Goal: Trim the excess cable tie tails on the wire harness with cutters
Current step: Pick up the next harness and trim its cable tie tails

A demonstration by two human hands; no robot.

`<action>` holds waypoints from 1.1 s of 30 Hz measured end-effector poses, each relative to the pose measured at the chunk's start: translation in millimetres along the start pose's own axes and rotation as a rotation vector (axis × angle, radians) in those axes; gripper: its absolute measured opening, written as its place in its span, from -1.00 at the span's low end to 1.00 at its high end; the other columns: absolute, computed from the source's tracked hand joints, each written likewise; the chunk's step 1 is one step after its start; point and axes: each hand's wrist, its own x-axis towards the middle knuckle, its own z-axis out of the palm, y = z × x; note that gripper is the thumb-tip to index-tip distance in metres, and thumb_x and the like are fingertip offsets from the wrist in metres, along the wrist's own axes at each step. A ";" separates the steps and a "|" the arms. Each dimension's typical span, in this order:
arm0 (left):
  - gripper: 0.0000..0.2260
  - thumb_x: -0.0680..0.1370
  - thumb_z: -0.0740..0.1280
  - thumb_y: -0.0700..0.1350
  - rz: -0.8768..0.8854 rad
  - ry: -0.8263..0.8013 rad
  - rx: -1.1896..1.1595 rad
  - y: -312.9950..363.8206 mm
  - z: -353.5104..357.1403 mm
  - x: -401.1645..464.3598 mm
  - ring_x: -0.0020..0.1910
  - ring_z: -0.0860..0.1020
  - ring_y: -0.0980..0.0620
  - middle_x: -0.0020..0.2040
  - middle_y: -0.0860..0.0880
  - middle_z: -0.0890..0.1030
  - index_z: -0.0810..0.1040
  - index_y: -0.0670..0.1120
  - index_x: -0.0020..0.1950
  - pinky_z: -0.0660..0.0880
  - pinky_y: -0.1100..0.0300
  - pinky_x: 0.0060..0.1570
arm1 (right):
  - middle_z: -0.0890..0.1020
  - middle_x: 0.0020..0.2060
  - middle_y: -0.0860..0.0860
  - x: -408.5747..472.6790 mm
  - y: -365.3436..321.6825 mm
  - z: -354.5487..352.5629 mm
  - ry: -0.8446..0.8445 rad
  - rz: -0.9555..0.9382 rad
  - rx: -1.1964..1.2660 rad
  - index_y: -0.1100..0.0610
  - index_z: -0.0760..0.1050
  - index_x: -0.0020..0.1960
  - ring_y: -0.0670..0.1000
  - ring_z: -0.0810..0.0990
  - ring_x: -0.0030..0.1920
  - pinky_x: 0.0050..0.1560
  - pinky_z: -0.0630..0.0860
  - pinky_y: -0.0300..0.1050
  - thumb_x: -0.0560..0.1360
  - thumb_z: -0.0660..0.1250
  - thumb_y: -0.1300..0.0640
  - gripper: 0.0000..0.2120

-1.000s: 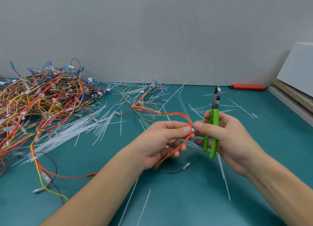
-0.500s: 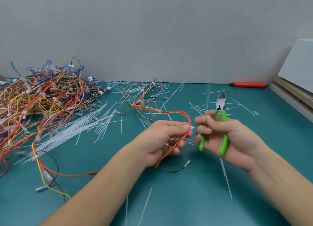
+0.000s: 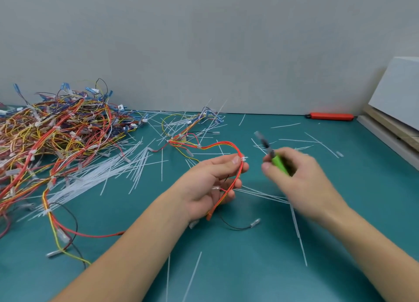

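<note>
Wire harness (image 3: 229, 165): red, orange and yellow strands looped above mid-bench, white cable tie (image 3: 244, 159) at the bend. Pinched just beside the tie by left hand (image 3: 210, 186), lower run curled in the fingers. Cutters (image 3: 271, 154): green handles, dark nose tilted up-left, blurred; gripped in right hand (image 3: 294, 177), near the tie, not touching. Teal bench (image 3: 249, 267) littered with white cut tails (image 3: 95, 177). Heaped harnesses (image 3: 52, 129) far left. Red tool (image 3: 330, 116) by grey wall (image 3: 204, 41).
</note>
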 end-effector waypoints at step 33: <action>-0.89 0.46 0.48 -0.03 -0.004 -0.082 -0.216 3.6 -0.6 -3.0 -0.36 0.54 0.14 -0.12 0.07 0.66 0.74 -0.04 -0.12 0.45 0.30 -0.47 | 0.42 -0.43 -0.08 -8.1 -0.9 9.3 -0.067 -0.211 -0.140 0.02 0.48 -0.15 -0.07 0.33 -0.41 -0.39 0.26 -0.24 0.59 0.28 -0.19 -0.70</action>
